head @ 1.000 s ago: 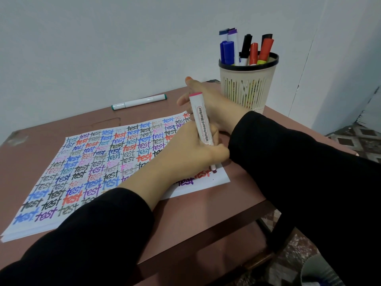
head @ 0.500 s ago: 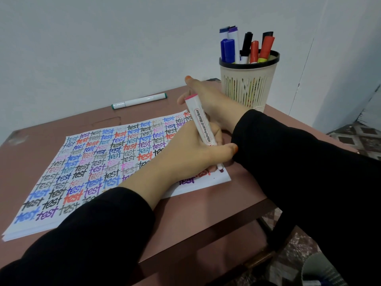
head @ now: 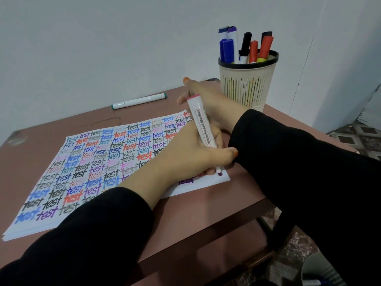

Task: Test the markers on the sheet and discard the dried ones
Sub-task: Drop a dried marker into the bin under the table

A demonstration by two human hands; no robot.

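Hands: your left hand (head: 185, 155) grips the whiteboard marker (head: 203, 129) low on its barrel, thumb wrapped across the front. Your right hand (head: 208, 104) reaches in behind it, fingers stretched out over the sheet's far right corner, with nothing visibly held.
Whiteboard marker: tilted with its pink end up and its purple tip down on the sheet (head: 203, 185), close to the near right corner and just beside a purple "test".
Handling: likely a light, stiff plastic tube, smooth enough to twist in your fingers. Hold it low, close to the tip, and press gently, since the felt nib probably flattens under force.
Sheet: thin paper on top of a small stack, apt to slide on the table (head: 206, 215). Your outstretched right hand looks placed to pin it.
Holder: a mesh cup (head: 243, 89) stands at the table's far right corner with capped markers (head: 227, 50) upright in it. It looks top-heavy, so lift pens straight up.
Loose marker: a green-capped marker (head: 139, 101) lies along the table's far edge, apart from the sheet.
Cap: not visible.
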